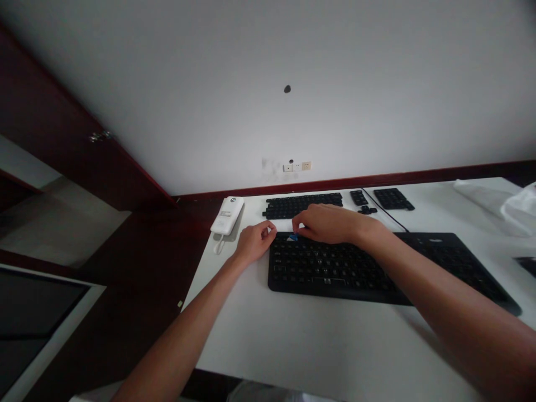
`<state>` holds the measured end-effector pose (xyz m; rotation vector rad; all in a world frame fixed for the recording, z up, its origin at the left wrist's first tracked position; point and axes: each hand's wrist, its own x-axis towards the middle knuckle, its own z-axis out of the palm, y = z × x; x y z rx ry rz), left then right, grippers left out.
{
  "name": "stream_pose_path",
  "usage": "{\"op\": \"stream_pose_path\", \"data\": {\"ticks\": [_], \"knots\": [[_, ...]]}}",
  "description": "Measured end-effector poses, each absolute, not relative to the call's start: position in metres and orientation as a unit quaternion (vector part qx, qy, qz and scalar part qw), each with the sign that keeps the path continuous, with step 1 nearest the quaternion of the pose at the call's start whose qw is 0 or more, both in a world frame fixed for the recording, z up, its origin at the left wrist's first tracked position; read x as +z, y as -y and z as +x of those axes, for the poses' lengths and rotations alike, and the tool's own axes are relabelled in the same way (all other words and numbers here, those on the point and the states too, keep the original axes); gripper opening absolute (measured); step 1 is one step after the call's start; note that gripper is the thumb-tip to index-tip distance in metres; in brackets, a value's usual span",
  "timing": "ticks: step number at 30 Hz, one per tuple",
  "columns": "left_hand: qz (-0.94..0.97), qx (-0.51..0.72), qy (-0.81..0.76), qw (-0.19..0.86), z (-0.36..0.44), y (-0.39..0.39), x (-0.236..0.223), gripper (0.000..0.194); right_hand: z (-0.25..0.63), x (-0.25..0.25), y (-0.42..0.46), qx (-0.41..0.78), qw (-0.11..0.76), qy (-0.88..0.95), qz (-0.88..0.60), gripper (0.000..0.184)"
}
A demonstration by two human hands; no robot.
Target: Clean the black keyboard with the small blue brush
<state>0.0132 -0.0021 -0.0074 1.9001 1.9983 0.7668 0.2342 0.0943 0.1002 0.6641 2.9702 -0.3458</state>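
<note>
- Black keyboard [355,291] on the table [285,340]: likely light, stiff; best held by its edges.
- Right hand [325,223]: fingers bent at a blue scrap [293,237] near the keyboard's far left corner; pinch unclear.
- Left hand [253,242]: curled beside that corner, grip unclear.

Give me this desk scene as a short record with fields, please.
Surface: white table
Left hand: at the keyboard's far left corner
Right hand: over its far edge, fingers by a small blue-and-white piece
Keyboard: black body, keycaps off
Behind it: separate black key blocks
Far left: white device with loop
</note>
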Motion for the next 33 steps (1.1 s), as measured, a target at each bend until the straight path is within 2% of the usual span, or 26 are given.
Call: {"op": "stream_pose_path", "data": {"ticks": [29, 33], "knots": [[0.662, 0.261, -0.688, 0.14, 0.013, 0.002, -0.0063, 0.029, 0.2362, 0.1012, -0.0959, -0.111, 0.033, -0.969, 0.218, 0.029], [0.663, 0.254, -0.69, 0.142, 0.0135, 0.0018, -0.0053, 0.029, 0.2354, 0.0978, -0.0966, -0.108, 0.057, -0.965, 0.232, 0.028]]}}
